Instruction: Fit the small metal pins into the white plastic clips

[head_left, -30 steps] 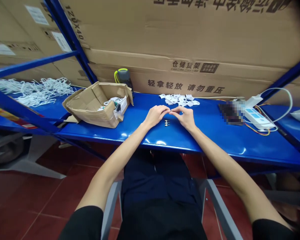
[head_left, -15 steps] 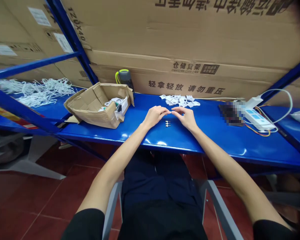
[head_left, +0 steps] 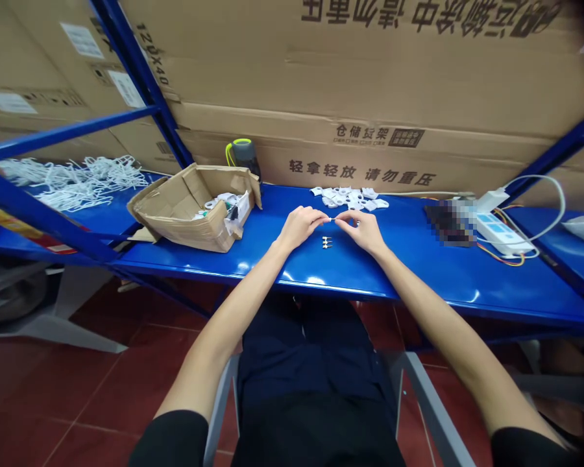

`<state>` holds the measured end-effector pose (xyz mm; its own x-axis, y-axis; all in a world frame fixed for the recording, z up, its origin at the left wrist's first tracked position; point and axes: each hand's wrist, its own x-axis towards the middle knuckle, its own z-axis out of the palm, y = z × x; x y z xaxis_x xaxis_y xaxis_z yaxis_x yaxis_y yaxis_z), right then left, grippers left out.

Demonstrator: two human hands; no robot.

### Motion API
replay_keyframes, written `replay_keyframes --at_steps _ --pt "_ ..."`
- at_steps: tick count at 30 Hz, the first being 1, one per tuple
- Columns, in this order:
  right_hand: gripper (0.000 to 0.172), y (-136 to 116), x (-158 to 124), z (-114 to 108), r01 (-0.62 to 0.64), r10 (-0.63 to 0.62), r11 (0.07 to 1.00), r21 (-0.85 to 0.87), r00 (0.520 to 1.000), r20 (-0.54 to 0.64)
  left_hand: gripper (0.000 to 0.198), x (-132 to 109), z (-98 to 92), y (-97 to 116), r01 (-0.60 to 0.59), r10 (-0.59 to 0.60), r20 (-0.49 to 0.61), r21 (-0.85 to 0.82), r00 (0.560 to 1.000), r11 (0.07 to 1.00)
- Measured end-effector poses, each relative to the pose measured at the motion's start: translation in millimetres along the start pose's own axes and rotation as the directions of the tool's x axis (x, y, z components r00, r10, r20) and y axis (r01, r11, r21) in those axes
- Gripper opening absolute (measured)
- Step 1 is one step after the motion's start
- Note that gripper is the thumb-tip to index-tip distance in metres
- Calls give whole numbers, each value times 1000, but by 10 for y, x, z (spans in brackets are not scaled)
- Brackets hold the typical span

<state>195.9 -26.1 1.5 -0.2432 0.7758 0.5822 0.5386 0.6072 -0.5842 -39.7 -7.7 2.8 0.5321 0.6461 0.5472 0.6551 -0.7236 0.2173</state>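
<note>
My left hand [head_left: 305, 224] and my right hand [head_left: 361, 229] face each other just above the blue shelf board [head_left: 272, 256]. Both are closed in a pinch, with the fingertips almost meeting around a small white piece with a thin pin [head_left: 331, 219]. Its exact kind is too small to make out. Something small and shiny shows inside my right hand's curled fingers. Right below the fingertips lies a short column of small whitish pieces with thin metal pins [head_left: 326, 242], side by side. Behind the hands is a loose pile of flat white plastic parts [head_left: 349, 197].
A cut-down cardboard box [head_left: 185, 224] with small parts stands at left, a dark bottle [head_left: 246, 155] behind it. To the right lie a power strip [head_left: 503, 233] with cables and a blurred-out object [head_left: 448, 224]. White hooks [head_left: 82, 181] lie heaped far left. Big cartons [head_left: 370, 78] wall the back.
The fingertips have drawn slightly apart, and more of the small white piece shows between them. The shiny thing in my right hand has come into sight. Otherwise the scene is the same.
</note>
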Motion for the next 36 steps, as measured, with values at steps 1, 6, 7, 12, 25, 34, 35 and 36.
replay_keyframes --at_steps 1,6,7,12,25,34,35,36 --pt "29 -1 -5 -1 13 -13 1000 -10 1000 3 33 -3 -1 -1 -8 8 7 4 1000 1000" --pt "33 3 -34 8 63 -62 997 -41 997 42 31 -12 16 -22 -38 36 40 37 999 999" --pt "34 5 -39 13 67 -64 997 -45 997 49 30 -13 24 -28 -41 39 43 42 998 998" --pt "39 17 -47 29 81 -77 995 -56 995 70 27 -8 39 -37 -65 62 61 43 996 997" --pt "30 133 -25 42 173 -140 978 -114 958 252 35 2 -29 -1 81 -79 -69 14 994 997" --pt "27 151 -24 101 188 -154 978 -93 943 294 34 -6 -7 44 69 -69 -21 14 997 998" --pt "27 155 -27 100 190 -154 977 -94 943 296 34 -7 -7 46 74 -74 -21 16 997 997" --pt "28 158 -30 99 191 -156 977 -95 942 298 34 -6 -9 45 80 -80 -23 17 997 997"
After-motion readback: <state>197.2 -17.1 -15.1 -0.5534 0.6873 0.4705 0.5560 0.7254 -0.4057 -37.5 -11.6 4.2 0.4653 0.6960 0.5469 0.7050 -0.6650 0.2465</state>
